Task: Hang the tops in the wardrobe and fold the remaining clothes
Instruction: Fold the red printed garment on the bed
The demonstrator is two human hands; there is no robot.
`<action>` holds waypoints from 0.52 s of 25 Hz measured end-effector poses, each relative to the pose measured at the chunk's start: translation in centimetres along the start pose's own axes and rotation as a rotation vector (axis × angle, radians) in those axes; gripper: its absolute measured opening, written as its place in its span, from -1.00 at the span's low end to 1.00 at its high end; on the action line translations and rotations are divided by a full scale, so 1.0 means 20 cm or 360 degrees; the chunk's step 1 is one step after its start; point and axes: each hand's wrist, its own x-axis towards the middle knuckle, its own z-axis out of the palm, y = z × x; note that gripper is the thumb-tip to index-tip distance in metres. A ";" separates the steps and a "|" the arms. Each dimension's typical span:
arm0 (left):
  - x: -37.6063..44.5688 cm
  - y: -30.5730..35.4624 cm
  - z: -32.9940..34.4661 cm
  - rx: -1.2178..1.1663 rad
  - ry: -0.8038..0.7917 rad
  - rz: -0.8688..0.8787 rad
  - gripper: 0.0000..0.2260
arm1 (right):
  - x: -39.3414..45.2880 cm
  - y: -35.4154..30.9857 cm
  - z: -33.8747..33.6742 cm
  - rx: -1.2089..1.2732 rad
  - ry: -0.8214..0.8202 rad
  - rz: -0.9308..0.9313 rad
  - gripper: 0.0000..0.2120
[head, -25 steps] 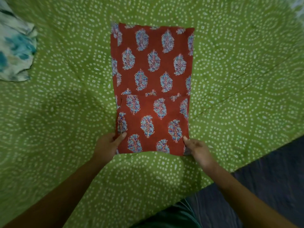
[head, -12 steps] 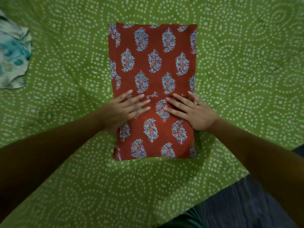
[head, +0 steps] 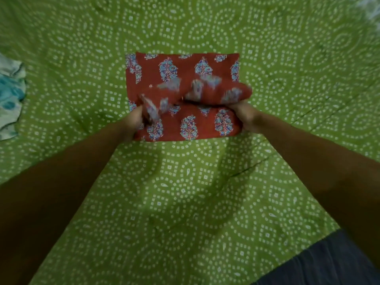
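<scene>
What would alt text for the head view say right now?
Both hands, left hand and right hand, grip a red printed cloth and carry a blurred fold of it across the part lying flat on a green dotted bedsheet. A white and teal garment lies at the left edge.

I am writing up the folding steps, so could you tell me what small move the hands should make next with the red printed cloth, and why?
Probably carry the lifted fold on toward the far edge and lay it flat. The left hand and right hand each grip a side of the red printed cloth, its near part raised and blurred mid-fold, while the far part lies flat on the green bedsheet.
</scene>
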 end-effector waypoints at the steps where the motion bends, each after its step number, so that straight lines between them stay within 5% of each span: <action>1: 0.01 0.05 0.04 0.0024 0.0074 -0.0036 -0.62 | 0.02 -0.01 0.01 -0.0023 0.0036 0.0065 -0.73; 4: 0.02 0.08 0.00 0.0084 0.0138 -0.0013 -0.46 | 0.01 0.01 0.04 -0.0301 0.0305 0.0060 -0.66; 6: -0.02 0.03 0.00 0.0719 0.0386 0.0082 -0.58 | -0.06 0.03 0.07 -0.0674 0.0723 0.0036 -0.52; 7: -0.05 -0.02 0.00 0.1178 0.0718 0.0116 -0.62 | -0.10 0.05 0.09 -0.0935 0.1018 -0.0095 -0.52; 8: -0.11 -0.08 0.05 0.1541 0.1222 0.0334 -0.64 | -0.15 0.06 0.15 -0.1205 0.1287 -0.0394 -0.59; 9: -0.16 -0.10 0.15 0.1681 0.1462 0.0694 -0.65 | -0.17 0.06 0.22 -0.1356 0.1361 -0.0754 -0.64; 11: -0.09 -0.14 0.34 0.1939 0.1124 0.1259 -0.61 | -0.11 0.08 0.38 -0.1553 0.0960 -0.1202 -0.56; 13: 0.13 -0.10 0.38 0.2275 0.0712 0.1199 -0.54 | 0.07 0.06 0.44 -0.1817 0.0662 -0.1186 -0.48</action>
